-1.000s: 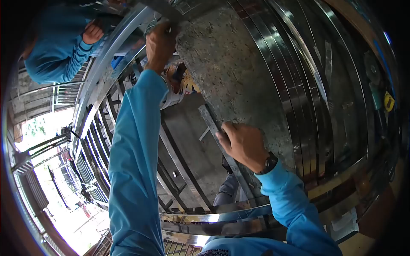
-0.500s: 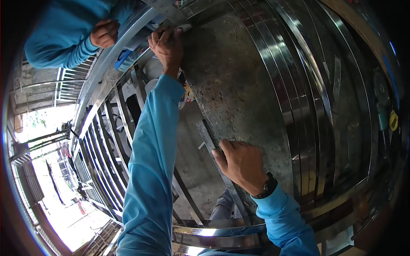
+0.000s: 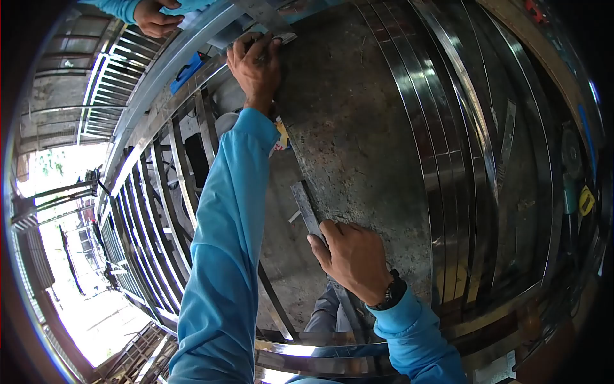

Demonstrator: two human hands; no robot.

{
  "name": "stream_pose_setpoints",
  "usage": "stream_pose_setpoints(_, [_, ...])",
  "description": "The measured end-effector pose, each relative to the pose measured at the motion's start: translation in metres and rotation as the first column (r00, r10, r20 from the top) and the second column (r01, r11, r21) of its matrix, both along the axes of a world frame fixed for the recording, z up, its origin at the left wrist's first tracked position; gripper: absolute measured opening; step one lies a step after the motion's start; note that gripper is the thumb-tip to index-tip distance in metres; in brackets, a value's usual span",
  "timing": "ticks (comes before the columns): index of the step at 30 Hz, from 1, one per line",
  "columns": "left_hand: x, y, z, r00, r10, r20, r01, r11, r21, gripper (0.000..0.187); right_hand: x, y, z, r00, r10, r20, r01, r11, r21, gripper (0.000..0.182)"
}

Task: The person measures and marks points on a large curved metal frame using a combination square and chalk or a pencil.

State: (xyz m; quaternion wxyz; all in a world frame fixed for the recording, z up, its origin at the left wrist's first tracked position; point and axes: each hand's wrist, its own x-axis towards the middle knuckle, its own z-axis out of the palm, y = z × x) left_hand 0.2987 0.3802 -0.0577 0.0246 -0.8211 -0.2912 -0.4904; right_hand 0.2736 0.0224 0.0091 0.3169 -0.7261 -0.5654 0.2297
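At the top, my left hand point(image 3: 256, 70) is closed, with its fingers curled by the table corner, beside the end of a flat metal bar point(image 3: 263, 16). What its fingers hold, if anything, is hidden. My right hand point(image 3: 355, 259), with a dark watch at the wrist, is closed over a narrow grey metal bar point(image 3: 306, 203) along the near edge of the worn steel tabletop point(image 3: 358, 128). The thumb lies on one side of this bar and the curled fingers on the other.
Long shiny metal strips point(image 3: 441, 160) lie across the tabletop's right side. An angle grinder point(image 3: 571, 157) and a yellow tape measure point(image 3: 586, 200) sit at far right. Left is a slatted metal frame point(image 3: 160, 211). Another person's hand point(image 3: 155, 18) shows at top left.
My right hand has shifted slightly left and down along the bar. My left hand stays near the corner. The other person's hand and sleeve have moved up, partly out of view.
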Motion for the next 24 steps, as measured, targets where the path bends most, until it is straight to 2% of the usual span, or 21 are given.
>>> stream_pose_setpoints(7, [-0.001,0.002,0.001,0.999,-0.045,-0.001,0.045,0.999,0.022,0.025,0.001,0.0,0.006,1.0,0.019,-0.007,-0.02,1.0,-0.019,0.021])
stream_pose_setpoints(15, [0.0,-0.01,0.01,0.993,-0.014,-0.117,0.014,1.0,-0.001,0.036,0.003,0.0,0.009,1.0,0.009,-0.018,-0.01,1.0,-0.01,0.021])
stream_pose_setpoints(19, [0.001,-0.007,0.008,0.996,-0.047,-0.075,0.049,0.999,0.021,0.038,0.004,0.0,0.012,1.0,0.021,-0.02,-0.022,0.999,-0.042,0.021])
stream_pose_setpoints(22, [-0.002,-0.007,0.009,0.989,-0.044,-0.138,0.05,0.998,0.039,0.042,0.003,0.0,0.011,0.999,0.024,-0.024,-0.025,0.999,-0.046,0.021])
stream_pose_setpoints(24, [-0.002,-0.005,0.012,0.976,-0.128,-0.174,0.144,0.986,0.084,0.042,0.003,0.0,0.012,0.999,0.024,-0.024,-0.025,0.999,-0.047,0.022])
